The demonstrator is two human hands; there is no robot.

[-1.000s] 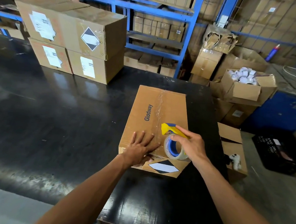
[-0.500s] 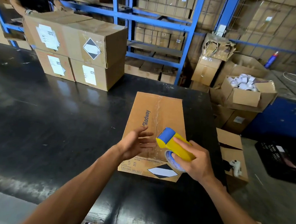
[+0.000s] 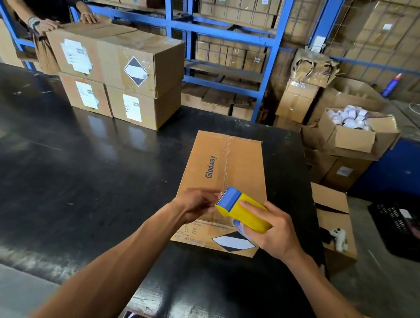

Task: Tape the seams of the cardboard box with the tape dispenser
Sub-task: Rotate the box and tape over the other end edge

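A closed brown cardboard box (image 3: 224, 174) printed "Glodway" lies flat near the right edge of a glossy black bench (image 3: 78, 174), clear tape running along its centre seam. Above the box's near end, the right hand (image 3: 271, 231) is clamped around a yellow plastic tape dispenser with a blue front (image 3: 240, 208). The left hand (image 3: 196, 203) pinches at the dispenser's blue end, fingers together. Stacked labelled cardboard boxes (image 3: 115, 77) sit toward the bench's far left corner.
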